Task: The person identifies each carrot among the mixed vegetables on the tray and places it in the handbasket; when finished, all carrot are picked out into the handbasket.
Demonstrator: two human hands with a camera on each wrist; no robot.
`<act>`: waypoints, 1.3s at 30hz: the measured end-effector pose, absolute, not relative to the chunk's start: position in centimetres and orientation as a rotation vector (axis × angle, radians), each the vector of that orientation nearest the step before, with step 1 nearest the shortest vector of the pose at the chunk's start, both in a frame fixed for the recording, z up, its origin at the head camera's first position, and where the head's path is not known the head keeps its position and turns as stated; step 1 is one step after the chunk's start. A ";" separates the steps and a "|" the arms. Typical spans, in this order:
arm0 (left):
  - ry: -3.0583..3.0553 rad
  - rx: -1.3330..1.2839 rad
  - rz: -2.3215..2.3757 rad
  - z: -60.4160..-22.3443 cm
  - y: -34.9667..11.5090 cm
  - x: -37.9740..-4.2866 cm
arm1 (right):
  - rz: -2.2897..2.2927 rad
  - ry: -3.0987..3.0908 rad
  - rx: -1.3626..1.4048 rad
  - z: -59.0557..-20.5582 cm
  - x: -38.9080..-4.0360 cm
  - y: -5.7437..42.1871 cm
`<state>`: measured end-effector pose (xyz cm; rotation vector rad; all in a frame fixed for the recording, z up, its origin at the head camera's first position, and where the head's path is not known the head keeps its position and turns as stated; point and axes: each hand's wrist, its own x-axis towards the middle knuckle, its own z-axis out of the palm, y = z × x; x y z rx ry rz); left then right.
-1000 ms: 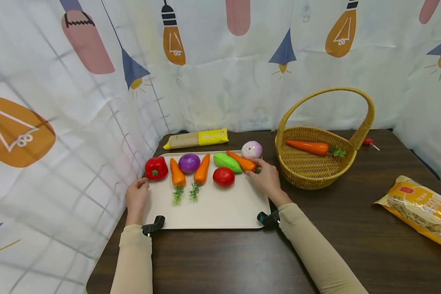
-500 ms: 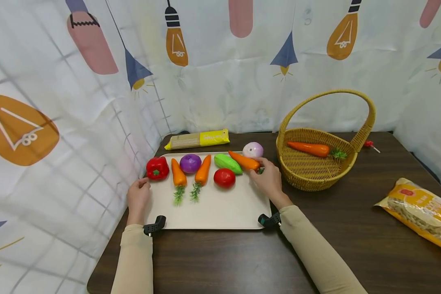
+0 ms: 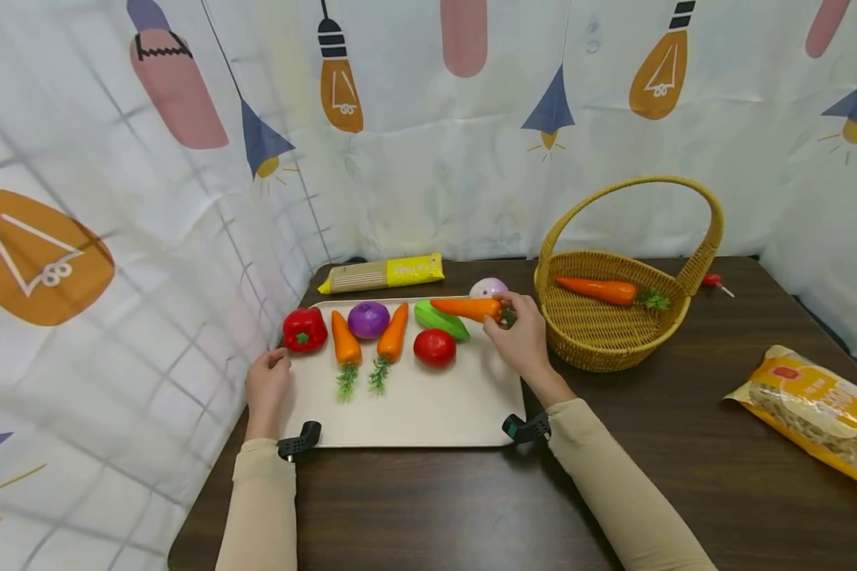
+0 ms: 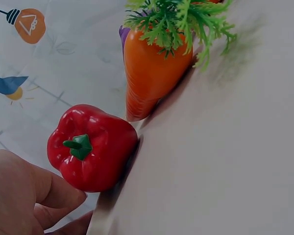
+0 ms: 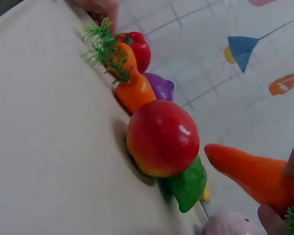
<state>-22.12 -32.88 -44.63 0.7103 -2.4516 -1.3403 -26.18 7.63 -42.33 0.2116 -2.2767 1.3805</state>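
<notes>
In my right hand [image 3: 517,333], thumb and fingertips pinch an orange toy carrot [image 3: 460,308] near its leafy end. The carrot is raised above the tray [image 3: 400,416], its tip pointing left over a green bumpy vegetable [image 3: 439,321]. A red round fruit [image 5: 164,137] lies below these on the tray. Behind the carrot, a pale purple onion [image 3: 487,286] is partly hidden. My left hand [image 3: 267,388] is at the tray's left rim with loosely bent fingers, beside a red bell pepper [image 4: 93,149]; whether it touches the rim is unclear.
Two more carrots [image 3: 346,337] and a purple onion-like vegetable [image 3: 368,319] lie on the tray. A wicker basket [image 3: 600,349] holds another carrot [image 3: 598,290]. A noodle packet [image 3: 382,273] lies behind the tray, a yellow bag [image 3: 814,408] at right, and a red lollipop [image 3: 714,281] behind the basket.
My right hand has lifted the carrot off the tray beside the green vegetable and turned it nearly level, its tip swinging left. My left hand has stayed in place.
</notes>
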 end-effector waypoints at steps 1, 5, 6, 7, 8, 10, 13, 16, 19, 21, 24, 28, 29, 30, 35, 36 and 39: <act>-2.451 0.710 -1.338 -44.6 -32.9 -22.2 | 1.396 -2.277 0.209 -42.1 -26.1 7.7; -2.450 0.721 -1.338 -44.6 -32.8 -22.3 | 1.470 -2.310 0.157 -41.7 -25.9 7.8; -2.450 0.723 -1.341 -44.6 -32.8 -22.3 | 1.489 -2.313 0.146 -41.7 -25.9 7.8; -2.451 0.723 -1.343 -44.6 -32.8 -22.2 | 1.513 -2.313 0.132 -41.8 -25.9 7.9; -2.453 0.725 -1.345 -44.6 -32.7 -22.2 | 1.539 -2.309 0.119 -41.8 -25.9 7.9; -2.454 0.725 -1.348 -44.6 -32.7 -22.2 | 1.596 -2.296 0.101 -42.0 -26.0 8.1; -2.454 0.725 -1.351 -44.6 -32.6 -22.2 | 1.699 -2.263 0.099 -41.8 -26.0 8.4; -2.456 0.728 -1.354 -44.6 -32.5 -22.3 | 1.814 -2.225 0.112 -41.4 -25.7 8.7; -2.460 0.726 -1.358 -44.7 -32.5 -22.3 | 1.888 -2.204 0.118 -41.0 -25.3 9.3; -2.460 0.727 -1.356 -44.7 -32.6 -22.3 | 1.917 -2.192 0.124 -40.7 -25.1 9.7; -2.455 0.723 -1.352 -44.7 -32.7 -22.3 | 1.967 -2.154 0.125 -40.1 -24.8 10.5; -2.450 0.724 -1.352 -44.6 -32.9 -22.2 | 2.078 -2.092 0.099 -39.3 -24.4 11.8; -2.451 0.725 -1.351 -44.7 -32.9 -22.2 | 2.102 -2.083 0.093 -39.1 -24.3 12.2; -2.451 0.726 -1.352 -44.7 -32.9 -22.2 | 2.127 -2.078 0.093 -39.0 -24.1 12.5; -2.449 0.725 -1.346 -44.8 -33.1 -22.4 | 2.144 -2.083 0.170 -38.8 -23.1 14.1; -2.448 0.724 -1.346 -44.8 -33.1 -22.4 | 2.135 -2.086 0.189 -38.8 -22.9 14.5; -2.446 0.719 -1.342 -44.8 -33.1 -22.4 | 2.097 -2.092 0.227 -38.9 -22.3 15.5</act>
